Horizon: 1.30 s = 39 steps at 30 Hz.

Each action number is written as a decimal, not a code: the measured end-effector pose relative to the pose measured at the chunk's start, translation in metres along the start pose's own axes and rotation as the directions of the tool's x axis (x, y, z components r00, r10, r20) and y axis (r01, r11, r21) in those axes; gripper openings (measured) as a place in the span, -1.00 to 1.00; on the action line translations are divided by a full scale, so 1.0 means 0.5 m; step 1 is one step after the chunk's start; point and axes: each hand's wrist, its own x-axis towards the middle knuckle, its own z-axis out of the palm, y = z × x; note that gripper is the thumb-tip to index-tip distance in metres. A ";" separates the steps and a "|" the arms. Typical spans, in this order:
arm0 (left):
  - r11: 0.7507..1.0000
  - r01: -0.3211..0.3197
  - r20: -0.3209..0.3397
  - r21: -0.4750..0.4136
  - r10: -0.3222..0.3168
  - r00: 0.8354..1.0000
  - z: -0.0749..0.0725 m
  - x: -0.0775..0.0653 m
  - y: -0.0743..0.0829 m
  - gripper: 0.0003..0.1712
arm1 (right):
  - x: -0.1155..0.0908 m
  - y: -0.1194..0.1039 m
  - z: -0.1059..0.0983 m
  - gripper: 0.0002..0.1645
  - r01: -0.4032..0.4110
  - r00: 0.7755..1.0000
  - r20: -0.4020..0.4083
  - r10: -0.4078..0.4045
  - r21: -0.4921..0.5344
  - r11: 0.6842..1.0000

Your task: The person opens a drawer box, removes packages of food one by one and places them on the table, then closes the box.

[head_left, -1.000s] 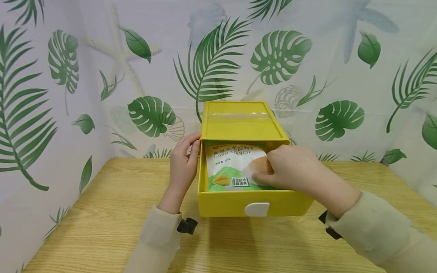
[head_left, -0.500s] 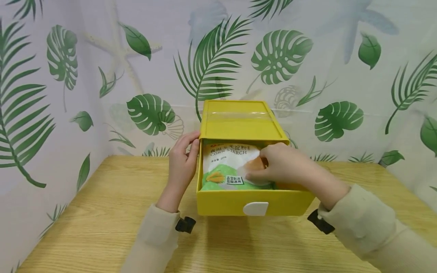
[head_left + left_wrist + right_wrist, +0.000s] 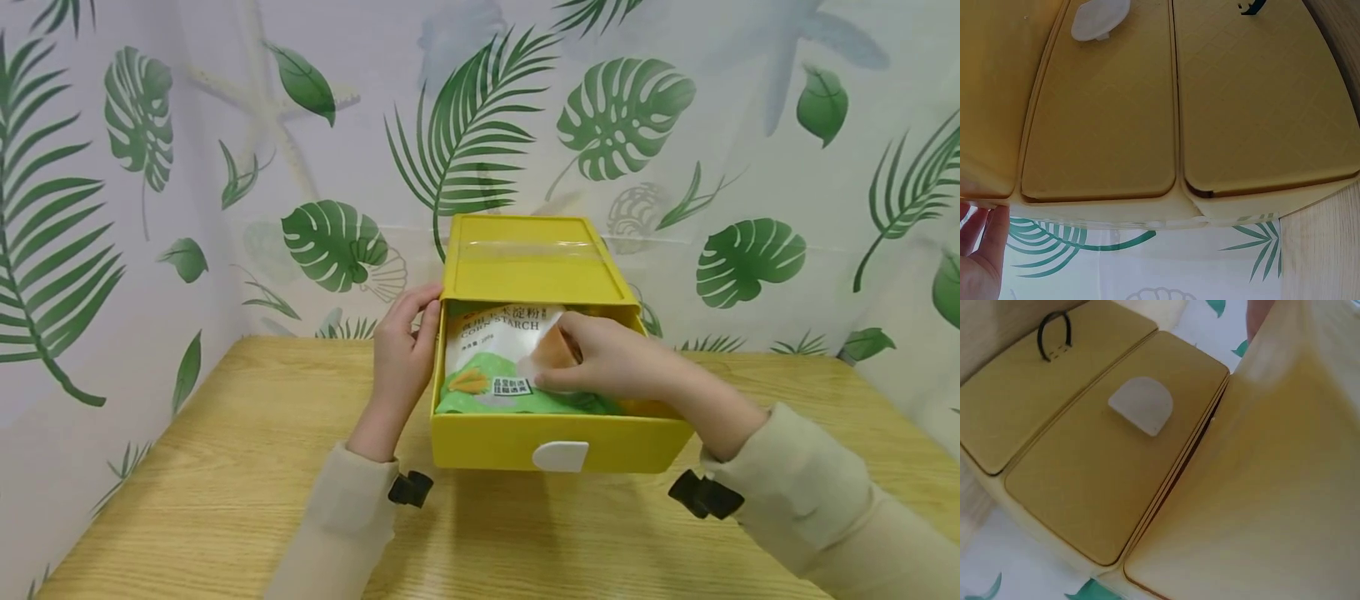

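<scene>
A white and green corn starch bag (image 3: pixel 480 367) lies in the pulled-out top drawer (image 3: pixel 487 442) of a yellow drawer unit (image 3: pixel 536 275). My right hand (image 3: pixel 611 354) reaches in over the drawer's right side. Its thumb presses on the bag's printed front, with the other fingers curled at the bag's right upper part, pinching it. An orange-brown patch shows between thumb and fingers. My left hand (image 3: pixel 405 346) rests against the unit's left side, fingertips at the edge under the top. The left wrist view catches those fingers (image 3: pixel 995 234) straight against the yellow edge.
Below the top drawer, the unit has a drawer front with a white tab (image 3: pixel 1142 405) and another with a black loop (image 3: pixel 1054 336). It stands on a wood-grain table (image 3: pixel 300 450), before a leaf-printed backdrop (image 3: pixel 480 150). Each wrist wears a black strap.
My right hand has moved left inside the drawer, and the corn starch bag has shifted a little left with it. The left hand stays at the unit's side.
</scene>
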 end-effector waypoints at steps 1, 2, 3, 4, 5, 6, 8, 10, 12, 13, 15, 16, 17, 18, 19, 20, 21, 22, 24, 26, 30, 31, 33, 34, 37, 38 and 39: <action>1.000 0.001 0.000 0.002 -0.001 1.000 0.000 0.001 0.001 -0.76 | 0.000 0.000 -0.001 -0.48 0.001 1.000 0.006 -0.001 0.016 1.000; 1.000 0.000 0.000 0.004 0.000 1.000 0.000 0.001 0.001 -0.76 | 0.000 -0.001 -0.002 -0.45 0.002 1.000 0.009 -0.003 0.028 1.000; 1.000 0.000 0.000 0.005 0.000 1.000 0.000 0.001 0.001 -0.76 | 0.000 -0.001 -0.002 -0.44 0.003 1.000 0.012 -0.003 0.042 0.999; 1.000 0.000 0.001 0.006 0.000 1.000 0.000 0.002 0.001 -0.76 | 0.000 -0.002 -0.003 -0.43 -0.001 1.000 0.014 0.000 0.056 0.998; 1.000 0.000 0.001 0.005 0.000 1.000 0.000 0.002 0.002 -0.76 | 0.000 -0.002 -0.004 -0.45 -0.007 1.000 0.019 0.005 0.074 0.997; 1.000 -0.001 0.001 0.006 0.001 1.000 0.000 0.002 0.001 -0.76 | 0.000 -0.003 -0.004 -0.47 -0.014 1.000 0.022 0.012 0.094 0.995; 1.000 -0.001 0.001 0.007 0.001 1.000 0.001 0.002 0.001 -0.76 | -0.001 -0.003 -0.006 -0.51 -0.027 0.999 0.028 0.023 0.139 0.990; 1.000 -0.001 0.001 0.003 0.001 1.000 0.001 0.002 0.001 -0.76 | -0.002 -0.002 -0.008 -0.54 -0.041 0.999 0.038 0.034 0.206 0.978; 1.000 0.001 0.001 0.001 -0.001 1.000 0.001 0.002 0.001 -0.76 | -0.003 -0.001 -0.010 -0.57 -0.056 0.998 0.051 0.044 0.273 0.960; 1.000 0.001 0.001 -0.001 -0.001 1.000 0.001 0.002 0.000 -0.76 | -0.004 0.000 -0.011 -0.58 -0.057 0.998 0.057 0.041 0.307 0.950; 1.000 0.001 0.001 -0.002 -0.001 1.000 0.000 0.002 0.000 -0.76 | -0.004 0.002 -0.012 -0.60 -0.063 0.997 0.061 0.043 0.370 0.927; 1.000 0.000 0.001 -0.003 0.000 1.000 0.000 0.002 0.000 -0.76 | -0.005 0.002 -0.013 -0.61 -0.065 0.997 0.061 0.045 0.396 0.916; 1.000 -0.001 0.001 -0.003 0.001 1.000 0.000 0.002 0.000 -0.76 | -0.005 0.004 -0.013 -0.61 -0.064 0.997 0.063 0.041 0.428 0.901; 1.000 -0.003 0.002 -0.003 0.003 1.000 0.000 0.002 0.000 -0.76 | -0.005 0.005 -0.013 -0.62 -0.059 0.998 0.060 0.035 0.457 0.888; 1.000 -0.003 0.001 -0.004 0.003 1.000 -0.001 0.002 0.000 -0.77 | -0.005 0.006 -0.013 -0.62 -0.054 0.998 0.056 0.031 0.486 0.872; 1.000 -0.004 0.001 -0.003 0.004 1.000 -0.001 0.002 0.000 -0.77 | -0.004 0.006 -0.014 -0.62 -0.051 0.998 0.048 0.031 0.502 0.863; 1.000 -0.005 0.000 -0.004 0.005 1.000 -0.001 0.002 0.000 -0.77 | -0.004 0.007 -0.014 -0.62 -0.045 0.999 0.043 0.026 0.529 0.847; 1.000 -0.004 0.000 -0.005 0.004 1.000 -0.001 0.002 0.000 -0.77 | -0.005 0.008 -0.015 -0.61 -0.035 0.999 0.036 0.019 0.555 0.831; 1.000 -0.002 0.000 -0.007 0.002 1.000 -0.001 0.002 0.000 -0.77 | -0.005 0.010 -0.015 -0.60 -0.021 1.000 0.024 0.008 0.609 0.793; 1.000 0.002 0.003 -0.010 -0.002 1.000 -0.001 0.001 -0.001 -0.77 | -0.007 0.012 -0.015 -0.62 -0.016 1.000 0.024 0.000 0.666 0.746; 1.000 0.006 0.008 -0.016 -0.006 1.000 0.001 0.000 -0.002 -0.76 | -0.010 0.018 -0.015 -0.69 -0.019 0.999 0.042 -0.022 0.782 0.623; 1.000 0.008 0.009 -0.017 -0.008 1.000 0.001 -0.001 -0.003 -0.76 | -0.011 0.019 -0.015 -0.74 -0.014 0.998 0.043 -0.035 0.804 0.595; 1.000 0.011 0.007 -0.019 -0.011 1.000 0.001 0.000 -0.002 -0.76 | -0.013 0.022 -0.016 -0.78 -0.002 0.998 0.038 -0.055 0.839 0.544; 1.000 0.013 0.006 -0.020 -0.013 1.000 0.001 0.000 -0.003 -0.76 | -0.014 0.022 -0.016 -0.80 0.001 0.997 0.037 -0.063 0.860 0.511; 1.000 0.017 0.001 -0.020 -0.017 1.000 0.001 0.001 -0.001 -0.77 | -0.020 0.021 -0.020 -0.82 0.015 0.995 0.026 -0.092 0.905 0.426; 1.000 0.016 0.000 -0.020 -0.016 1.000 0.001 0.001 0.000 -0.77 | -0.022 0.020 -0.022 -0.82 0.023 0.994 0.021 -0.107 0.917 0.399; 1.000 0.014 -0.001 -0.019 -0.014 1.000 0.001 0.001 0.000 -0.78 | -0.025 0.019 -0.023 -0.81 0.030 0.992 0.018 -0.127 0.930 0.366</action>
